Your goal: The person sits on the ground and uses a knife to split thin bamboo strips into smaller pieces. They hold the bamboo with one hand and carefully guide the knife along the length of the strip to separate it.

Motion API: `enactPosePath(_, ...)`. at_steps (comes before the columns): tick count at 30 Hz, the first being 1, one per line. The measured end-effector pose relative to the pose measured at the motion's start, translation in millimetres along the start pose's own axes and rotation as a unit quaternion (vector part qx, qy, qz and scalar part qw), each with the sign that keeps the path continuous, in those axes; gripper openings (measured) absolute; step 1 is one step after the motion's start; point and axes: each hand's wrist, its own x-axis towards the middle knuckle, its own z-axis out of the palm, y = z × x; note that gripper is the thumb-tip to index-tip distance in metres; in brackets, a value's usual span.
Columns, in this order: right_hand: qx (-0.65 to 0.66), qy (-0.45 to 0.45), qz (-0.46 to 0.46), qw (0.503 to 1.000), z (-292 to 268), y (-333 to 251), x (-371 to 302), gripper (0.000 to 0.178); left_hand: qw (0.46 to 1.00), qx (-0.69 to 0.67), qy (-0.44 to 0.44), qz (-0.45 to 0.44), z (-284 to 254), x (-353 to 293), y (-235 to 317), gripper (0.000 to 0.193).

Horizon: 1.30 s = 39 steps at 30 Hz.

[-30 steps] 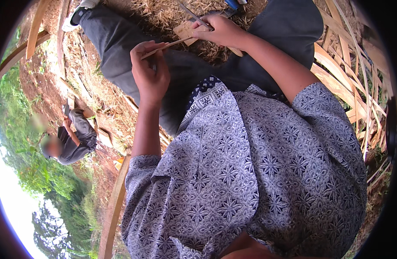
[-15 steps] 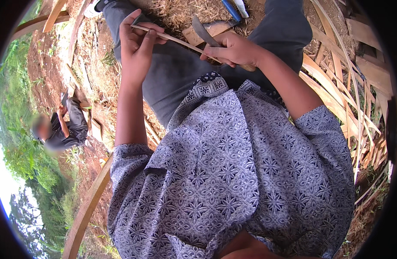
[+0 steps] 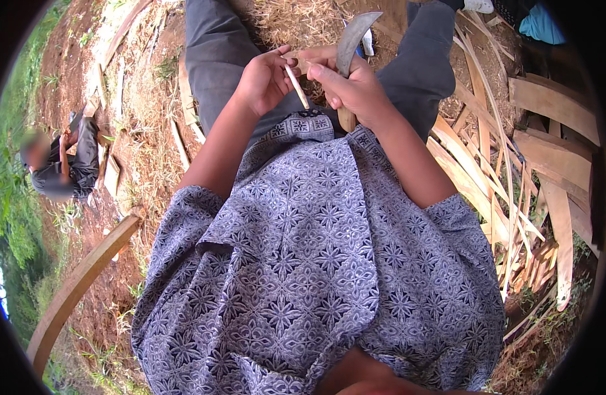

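Note:
Between the fingers of my left hand (image 3: 264,80) is a thin pale stick (image 3: 296,87), its near end pointing down toward my belly. My right hand (image 3: 350,84) is closed around the handle of a curved knife (image 3: 357,38). The grey blade rises above the fist, its tip bending to the right, and the wooden butt of the handle shows below. The hands are close together over my lap, right fingertips near the stick's upper end. Whether those fingertips touch the stick is hard to tell.
Split wooden strips (image 3: 471,171) lie heaped to the right, with broader planks (image 3: 553,99) beyond. Shavings (image 3: 293,23) cover the ground between my legs. At left, another person (image 3: 72,158) sits by a curved wooden slat (image 3: 85,283). Blue cloth (image 3: 542,26) shows at far right.
The stick, which spanned both hands, has swung around to point toward me from the left hand. My hands have come closer together, and the knife blade is more upright. The view has shifted.

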Motion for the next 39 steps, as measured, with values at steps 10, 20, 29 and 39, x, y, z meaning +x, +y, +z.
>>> enactPosePath(10, -0.128, 0.048, 0.045, 0.990, -9, 26, 17, 0.024, 0.990, 0.136, 0.003, -0.048, -12, 13, -20, 0.042)
enactPosePath(20, -0.277, -0.026, 0.048, 0.959, -40, 45, 72, 0.035, 0.714, 0.597, 0.094, 0.354, 58, -50, 28, 0.031)
enactPosePath(29, -0.321, -0.021, 0.055, 0.945, -49, 64, 76, 0.089, 0.698, 0.607, 0.147, 0.351, 31, -40, 32, 0.014)
enactPosePath(39, -0.161, 0.103, 0.166, 0.967, -68, 138, 40, 0.063, 0.648, 0.646, 0.199, 0.351, 11, -28, 2, 0.011)
